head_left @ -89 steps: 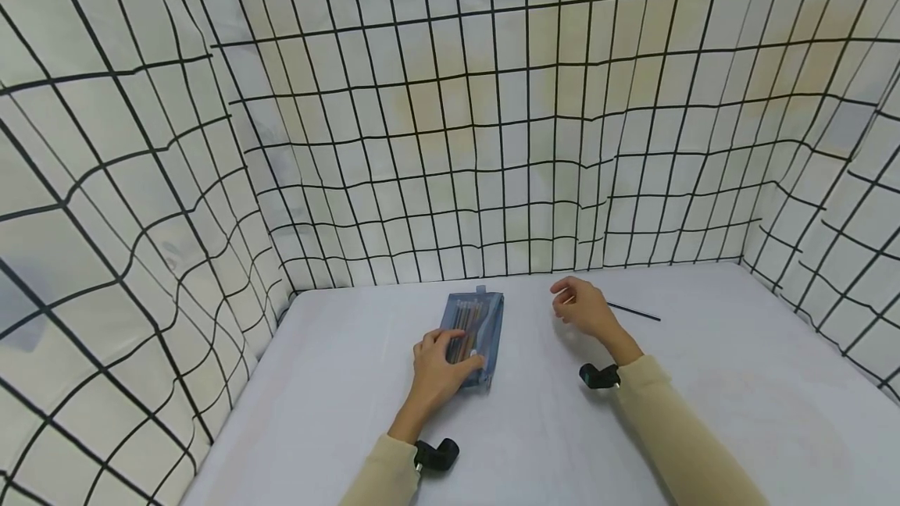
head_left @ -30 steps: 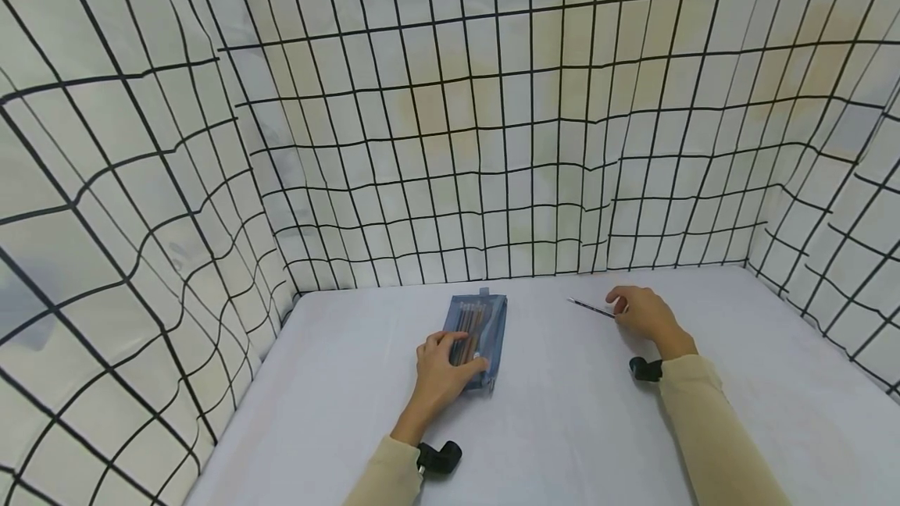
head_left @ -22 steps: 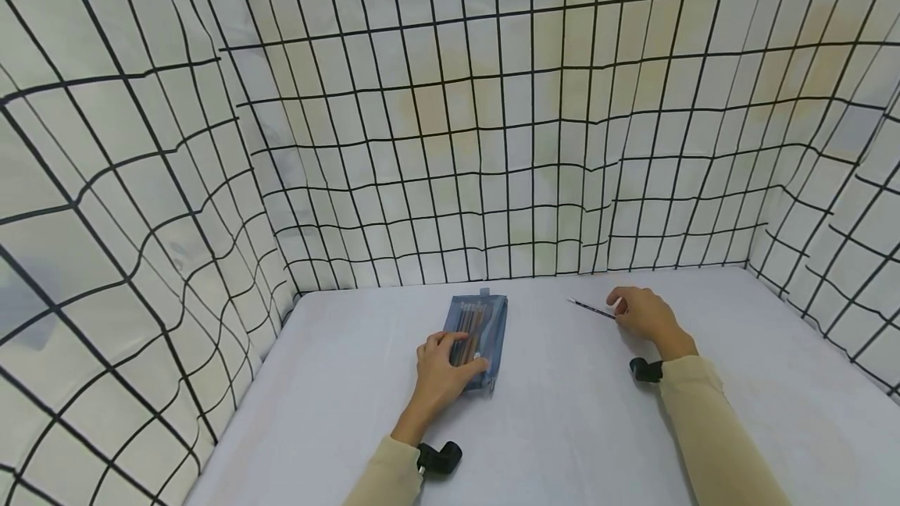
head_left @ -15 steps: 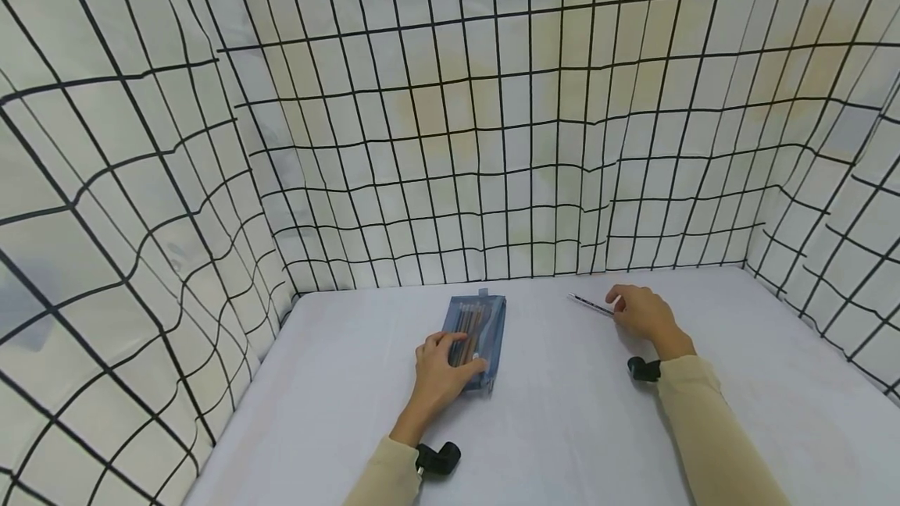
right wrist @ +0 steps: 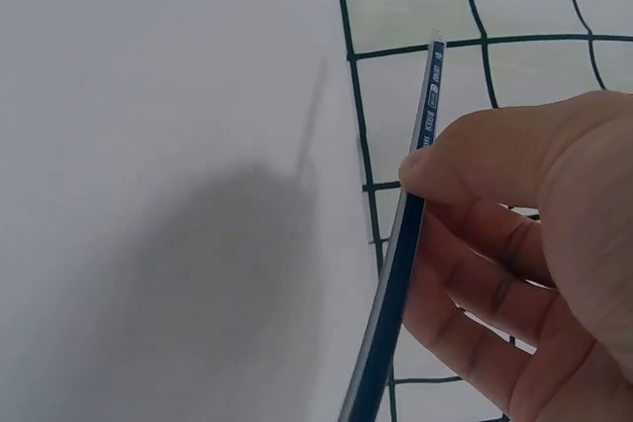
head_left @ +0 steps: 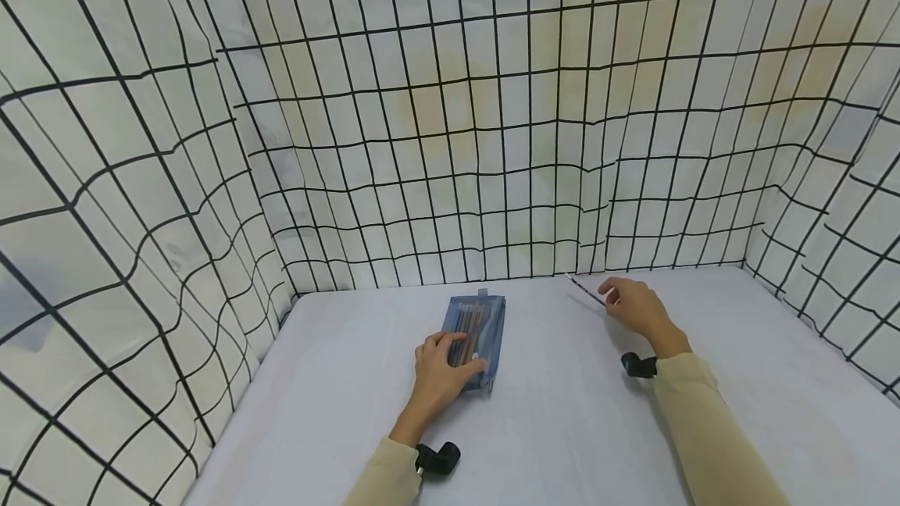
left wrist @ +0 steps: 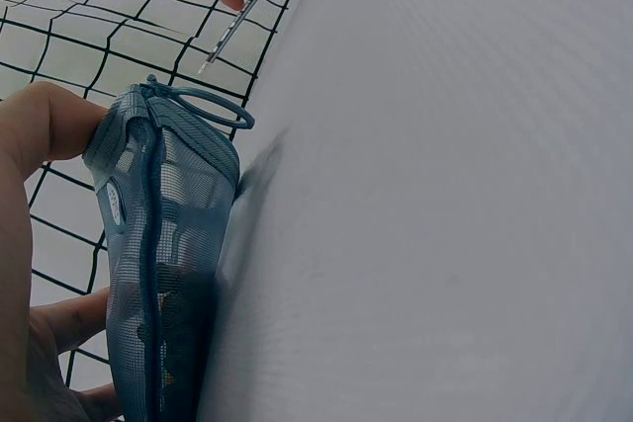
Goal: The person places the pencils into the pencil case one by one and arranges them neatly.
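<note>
A translucent blue mesh pencil case (head_left: 492,326), with several pencils visible inside, lies on the white table. My left hand (head_left: 437,369) rests over its near half, thumb and fingers spread across the top face. In the left wrist view the case's zipper edge (left wrist: 150,244) and its pull loop (left wrist: 213,106) face the camera, the thumb touching near that end. To the right, my right hand (head_left: 636,309) pinches a dark blue pencil (head_left: 585,289) between thumb and fingers. The pencil is raised off the table, its shadow apart from it in the right wrist view; white print (right wrist: 432,96) shows near its far end.
The white table (head_left: 548,428) stretches around both hands. Black-grid netting (head_left: 492,139) over pale cloth encloses the back and sides, meeting the table's far edge just beyond the pencil. A dark wrist camera (head_left: 437,457) sits on the left wrist, another camera (head_left: 638,365) on the right.
My right hand first moved right to the pencil on the table, then lifted it slightly, tilting its far end upward. My left hand and the pencil case have stayed in place.
</note>
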`<state>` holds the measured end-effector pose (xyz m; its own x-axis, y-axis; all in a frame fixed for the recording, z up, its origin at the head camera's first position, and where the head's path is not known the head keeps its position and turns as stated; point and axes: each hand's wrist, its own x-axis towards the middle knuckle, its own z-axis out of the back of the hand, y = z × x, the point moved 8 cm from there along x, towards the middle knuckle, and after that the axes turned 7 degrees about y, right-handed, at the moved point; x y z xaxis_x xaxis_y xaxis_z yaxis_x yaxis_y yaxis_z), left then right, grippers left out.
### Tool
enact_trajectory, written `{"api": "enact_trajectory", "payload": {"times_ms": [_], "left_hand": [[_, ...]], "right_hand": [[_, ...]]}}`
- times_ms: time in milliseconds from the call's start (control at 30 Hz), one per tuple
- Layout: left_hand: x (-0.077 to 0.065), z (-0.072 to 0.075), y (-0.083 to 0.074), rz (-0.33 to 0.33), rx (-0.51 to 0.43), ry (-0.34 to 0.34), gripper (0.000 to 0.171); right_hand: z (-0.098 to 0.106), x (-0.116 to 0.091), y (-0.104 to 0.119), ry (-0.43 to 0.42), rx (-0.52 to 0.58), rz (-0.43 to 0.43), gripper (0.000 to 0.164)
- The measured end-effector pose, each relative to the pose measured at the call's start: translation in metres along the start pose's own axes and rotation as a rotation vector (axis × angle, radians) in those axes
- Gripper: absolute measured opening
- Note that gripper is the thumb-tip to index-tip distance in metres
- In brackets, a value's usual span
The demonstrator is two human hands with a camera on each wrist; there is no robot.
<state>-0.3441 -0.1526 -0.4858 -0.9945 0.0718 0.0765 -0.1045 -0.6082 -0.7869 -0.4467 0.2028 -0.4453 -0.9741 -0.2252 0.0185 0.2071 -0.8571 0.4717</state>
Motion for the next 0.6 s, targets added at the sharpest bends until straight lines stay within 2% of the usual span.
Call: {"api": "enact_trajectory", "payload": {"times_ms": [233,600], "left_hand": [[-0.001,0.0,-0.001,0.002,-0.004,0.0,0.065],[-0.001,0.001,-0.002,0.0,-0.005,0.002,0.065]], "right_hand": [[0.004,-0.001,0.012,-0.01,0.073,0.033,0.03],[-0.005,0.005,0.027,0.05,0.268,0.039,0.035]]}}
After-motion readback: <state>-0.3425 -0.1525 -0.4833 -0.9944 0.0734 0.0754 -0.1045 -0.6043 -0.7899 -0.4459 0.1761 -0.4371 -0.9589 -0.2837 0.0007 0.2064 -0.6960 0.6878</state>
